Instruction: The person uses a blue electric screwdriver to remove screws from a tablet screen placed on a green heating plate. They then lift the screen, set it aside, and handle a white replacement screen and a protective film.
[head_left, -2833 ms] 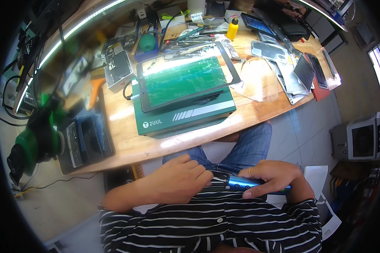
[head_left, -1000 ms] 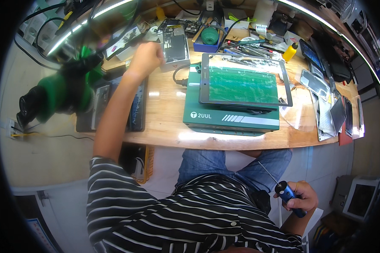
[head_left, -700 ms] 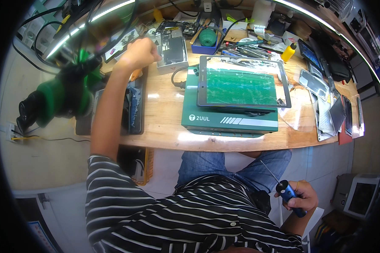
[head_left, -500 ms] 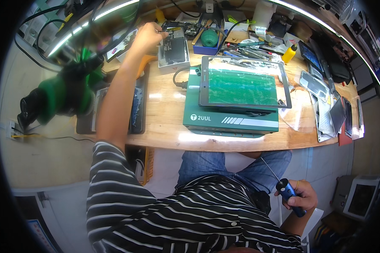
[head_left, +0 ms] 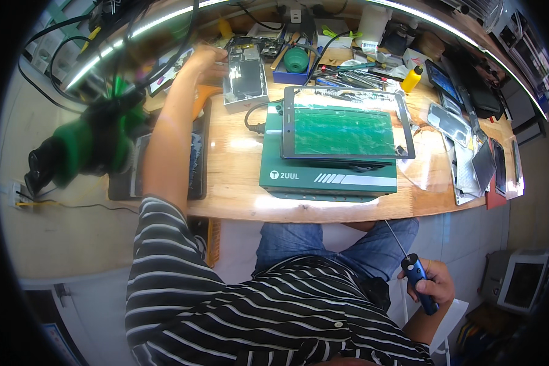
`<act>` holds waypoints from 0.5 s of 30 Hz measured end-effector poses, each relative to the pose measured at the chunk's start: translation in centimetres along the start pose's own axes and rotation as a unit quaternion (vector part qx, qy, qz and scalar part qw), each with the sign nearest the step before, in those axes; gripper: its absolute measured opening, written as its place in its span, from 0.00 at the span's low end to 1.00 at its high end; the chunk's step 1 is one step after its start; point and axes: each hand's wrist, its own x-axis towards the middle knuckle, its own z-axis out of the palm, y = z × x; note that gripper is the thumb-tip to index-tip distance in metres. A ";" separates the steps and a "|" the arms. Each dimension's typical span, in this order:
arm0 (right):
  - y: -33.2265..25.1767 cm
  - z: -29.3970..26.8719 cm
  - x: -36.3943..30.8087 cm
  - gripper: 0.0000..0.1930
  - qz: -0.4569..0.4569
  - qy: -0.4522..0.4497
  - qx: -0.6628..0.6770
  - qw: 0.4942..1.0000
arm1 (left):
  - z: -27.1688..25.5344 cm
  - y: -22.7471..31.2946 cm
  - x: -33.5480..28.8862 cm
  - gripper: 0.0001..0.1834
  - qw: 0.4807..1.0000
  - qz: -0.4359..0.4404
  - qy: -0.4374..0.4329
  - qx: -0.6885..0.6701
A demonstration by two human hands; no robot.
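Observation:
At the back left, my left hand (head_left: 207, 61) is beside the left edge of a white box (head_left: 246, 103). Its fingers are bent and blurred, so I cannot see whether they hold anything. In the box lies a dark phone-like part (head_left: 246, 78) with bare metal at its top. Low at the right, over my leg, my right hand (head_left: 436, 282) is closed round a blue powered hand tool (head_left: 422, 287) with a long thin metal shaft. A grey-framed glass tablet panel (head_left: 288, 131) lies on a green bench machine (head_left: 268, 165) in the middle of the bench.
A blue tray (head_left: 290, 77) holds a green ball. Several hand tools lie to its right, near a yellow bottle (head_left: 412, 79). Phones and panels are piled at the right (head_left: 468, 171). A green and black device (head_left: 97, 140) and hanging cables occupy the left.
My left hand has moved from over the top of the white box to its left side. The right hand keeps its hold on the blue tool. The whole view has shifted slightly.

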 end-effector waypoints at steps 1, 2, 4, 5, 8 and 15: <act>-0.1 0.0 0.2 0.27 -0.001 -0.003 -0.001 1.000 | 0.1 0.1 -0.1 0.12 1.000 0.005 -0.001 -0.004; -0.1 0.0 0.3 0.27 -0.002 -0.005 -0.001 1.000 | 0.2 0.2 -0.1 0.12 1.000 0.000 -0.004 -0.003; -0.2 0.1 0.5 0.27 -0.002 -0.005 0.003 1.000 | 0.4 0.4 -0.2 0.14 1.000 0.005 -0.005 -0.008; -0.2 0.2 0.5 0.27 -0.001 -0.004 0.005 1.000 | 0.6 0.4 -0.2 0.14 1.000 -0.010 0.003 -0.008; -0.1 0.4 0.5 0.27 -0.005 -0.001 0.005 1.000 | 1.1 0.2 -0.5 0.16 0.999 0.004 0.032 0.019; 0.4 0.3 0.1 0.27 -0.010 0.004 0.017 1.000 | 0.2 0.6 -0.5 0.15 0.994 0.079 0.071 -0.016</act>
